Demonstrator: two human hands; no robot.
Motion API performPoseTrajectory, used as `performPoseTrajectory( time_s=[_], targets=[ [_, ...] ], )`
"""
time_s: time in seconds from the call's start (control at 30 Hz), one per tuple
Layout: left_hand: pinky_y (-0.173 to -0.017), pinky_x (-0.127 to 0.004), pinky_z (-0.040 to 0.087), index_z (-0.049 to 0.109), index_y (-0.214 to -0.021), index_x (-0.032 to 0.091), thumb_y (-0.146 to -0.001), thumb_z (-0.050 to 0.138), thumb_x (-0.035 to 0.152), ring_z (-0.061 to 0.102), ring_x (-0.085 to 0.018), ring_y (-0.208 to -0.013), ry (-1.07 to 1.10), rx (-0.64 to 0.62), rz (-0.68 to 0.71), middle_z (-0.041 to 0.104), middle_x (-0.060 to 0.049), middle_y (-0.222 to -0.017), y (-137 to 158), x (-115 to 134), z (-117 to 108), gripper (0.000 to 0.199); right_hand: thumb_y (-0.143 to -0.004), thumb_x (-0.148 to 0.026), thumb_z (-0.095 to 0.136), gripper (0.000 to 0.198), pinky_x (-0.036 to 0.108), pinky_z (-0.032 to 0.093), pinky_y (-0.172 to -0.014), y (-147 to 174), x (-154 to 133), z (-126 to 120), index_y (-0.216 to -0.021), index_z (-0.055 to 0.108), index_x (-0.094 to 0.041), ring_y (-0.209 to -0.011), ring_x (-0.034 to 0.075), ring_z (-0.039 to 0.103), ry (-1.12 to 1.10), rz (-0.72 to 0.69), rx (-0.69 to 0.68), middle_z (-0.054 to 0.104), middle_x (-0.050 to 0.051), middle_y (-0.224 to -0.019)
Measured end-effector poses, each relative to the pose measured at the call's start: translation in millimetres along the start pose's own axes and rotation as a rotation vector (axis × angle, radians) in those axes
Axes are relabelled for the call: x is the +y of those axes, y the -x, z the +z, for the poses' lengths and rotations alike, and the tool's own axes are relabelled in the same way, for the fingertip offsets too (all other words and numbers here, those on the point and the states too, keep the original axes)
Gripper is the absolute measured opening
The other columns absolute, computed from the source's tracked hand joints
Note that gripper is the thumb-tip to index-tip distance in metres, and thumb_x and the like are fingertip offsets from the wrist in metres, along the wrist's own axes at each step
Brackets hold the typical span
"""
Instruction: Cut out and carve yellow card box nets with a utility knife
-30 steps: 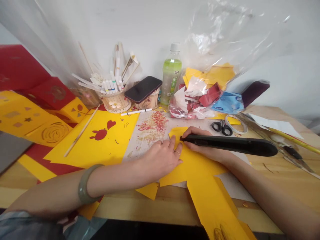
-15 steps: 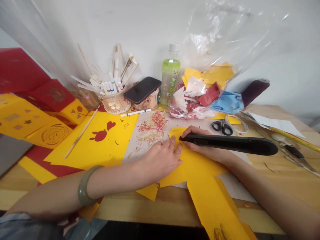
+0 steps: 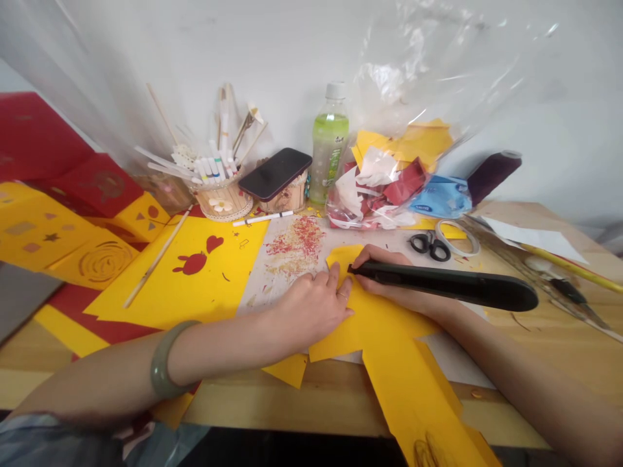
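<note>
A large yellow paper cut-out (image 3: 394, 370) lies across the table and hangs over its front edge. My left hand (image 3: 316, 305) presses on its left part, fingers spread and slightly bent, with a ring on one finger. Close by, my right hand (image 3: 384, 285) is closed around a long black utility knife (image 3: 448, 283), held like a pen. The knife's narrow end points left at the paper near my left fingertips; its blade cannot be made out. Under the paper is a grey-white board (image 3: 257, 285) with red and yellow marks.
Black-handled scissors (image 3: 429, 246) and a tape roll (image 3: 457, 239) lie beyond my right hand. Behind stand a pen basket (image 3: 224, 201), a phone (image 3: 276, 174), a green drink bottle (image 3: 329, 146) and a plastic bag of scraps (image 3: 379, 181). Yellow paper (image 3: 160, 285) with cut shapes lies left.
The back end of the knife has dipped slightly. Both hands stay at nearly the same spot on the paper, and the whole view has shifted a little.
</note>
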State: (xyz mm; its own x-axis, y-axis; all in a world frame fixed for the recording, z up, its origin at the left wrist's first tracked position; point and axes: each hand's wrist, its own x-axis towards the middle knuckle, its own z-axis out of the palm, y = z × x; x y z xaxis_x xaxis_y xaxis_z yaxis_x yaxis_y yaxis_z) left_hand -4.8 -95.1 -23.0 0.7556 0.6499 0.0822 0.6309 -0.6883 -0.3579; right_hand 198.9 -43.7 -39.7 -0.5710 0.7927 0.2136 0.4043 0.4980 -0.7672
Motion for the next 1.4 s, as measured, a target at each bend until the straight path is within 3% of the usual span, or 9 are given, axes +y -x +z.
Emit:
performPoseTrajectory(
  time_s=[0.17, 0.4, 0.67, 0.87, 1.0, 1.13, 1.27, 1.4],
  targets=[
    [-0.059, -0.028, 0.053, 0.053, -0.128, 0.006, -0.096, 0.043, 0.038, 0.067, -0.025, -0.088, -0.01, 0.019, 0.005, 0.052, -0.025, -0.13, 0.4, -1.1, 2.0, 0.046, -0.082, -0.027, 0.06, 0.01, 0.024, 0.042, -0.065, 0.1, 6.4, 0.0, -0.09, 0.058, -0.022, -0.07, 0.013, 0.057, 0.026, -0.005, -0.001, 0.063, -0.001, -0.082],
    [-0.059, -0.029, 0.054, 0.052, -0.128, 0.008, -0.097, 0.041, 0.04, 0.067, -0.025, -0.091, -0.002, -0.03, -0.007, 0.052, -0.024, -0.131, -0.7, -0.4, 0.0, 0.047, -0.083, -0.03, 0.06, 0.014, 0.026, 0.044, -0.068, -0.3, 9.7, -3.5, -0.093, 0.057, -0.021, -0.076, 0.016, 0.058, -0.048, -0.029, -0.052, 0.064, 0.001, -0.086],
    [-0.061, -0.03, 0.055, 0.051, -0.13, 0.007, -0.096, 0.044, 0.039, 0.067, -0.026, -0.093, 0.009, -0.043, -0.003, 0.052, -0.023, -0.131, -1.6, -0.6, -1.8, 0.048, -0.081, -0.022, 0.06, 0.01, 0.025, 0.044, -0.067, -1.2, 5.6, -6.1, -0.09, 0.055, -0.02, -0.073, 0.014, 0.057, -0.082, -0.057, -0.071, 0.062, 0.0, -0.083],
    [-0.063, -0.029, 0.055, 0.051, -0.128, 0.0, -0.095, 0.046, 0.041, 0.066, -0.026, -0.095, 0.002, -0.04, -0.015, 0.051, -0.024, -0.13, -1.5, -0.5, 0.7, 0.053, -0.081, -0.023, 0.061, 0.011, 0.026, 0.045, -0.07, -1.6, 5.6, -8.0, -0.09, 0.056, -0.02, -0.076, 0.015, 0.057, -0.108, -0.044, -0.08, 0.062, 0.0, -0.084],
    [-0.07, -0.032, 0.055, 0.049, -0.13, 0.001, -0.093, 0.048, 0.043, 0.066, -0.025, -0.096, 0.02, -0.034, -0.036, 0.052, -0.022, -0.131, -2.7, -1.2, 2.2, 0.056, -0.083, -0.028, 0.06, 0.013, 0.029, 0.046, -0.076, -1.1, 0.8, -7.4, -0.091, 0.055, -0.02, -0.084, 0.017, 0.059, -0.154, -0.017, -0.003, 0.062, 0.002, -0.09],
    [-0.073, -0.034, 0.054, 0.044, -0.135, 0.003, -0.09, 0.049, 0.051, 0.066, -0.025, -0.094, 0.064, -0.079, -0.07, 0.043, -0.019, -0.14, -7.2, -14.4, 4.9, 0.065, -0.081, -0.029, 0.061, 0.011, 0.029, 0.046, -0.073, -1.7, -12.5, -7.2, -0.086, 0.057, -0.02, -0.079, 0.017, 0.059, -0.123, 0.028, 0.078, 0.062, 0.001, -0.084],
    [-0.086, -0.034, 0.049, 0.042, -0.137, 0.01, -0.09, 0.048, 0.052, 0.062, -0.024, -0.105, 0.154, -0.13, 0.087, 0.04, -0.014, -0.144, -11.4, -40.2, 13.4, 0.063, -0.082, -0.03, 0.058, 0.011, 0.027, 0.043, -0.061, -1.9, -34.2, -12.4, -0.075, 0.056, -0.022, -0.066, 0.015, 0.054, -0.098, 0.138, 0.226, 0.058, -0.001, -0.071],
    [-0.094, -0.033, 0.041, 0.037, -0.14, 0.016, -0.091, 0.045, 0.054, 0.051, -0.023, -0.116, 0.255, -0.062, 0.206, 0.038, -0.009, -0.146, -12.0, -59.6, 21.6, 0.063, -0.08, -0.022, 0.054, 0.005, 0.029, 0.044, -0.066, -0.8, -42.2, -15.2, -0.075, 0.057, -0.023, -0.072, 0.017, 0.054, -0.108, 0.111, 0.302, 0.058, 0.0, -0.073]
  ],
)
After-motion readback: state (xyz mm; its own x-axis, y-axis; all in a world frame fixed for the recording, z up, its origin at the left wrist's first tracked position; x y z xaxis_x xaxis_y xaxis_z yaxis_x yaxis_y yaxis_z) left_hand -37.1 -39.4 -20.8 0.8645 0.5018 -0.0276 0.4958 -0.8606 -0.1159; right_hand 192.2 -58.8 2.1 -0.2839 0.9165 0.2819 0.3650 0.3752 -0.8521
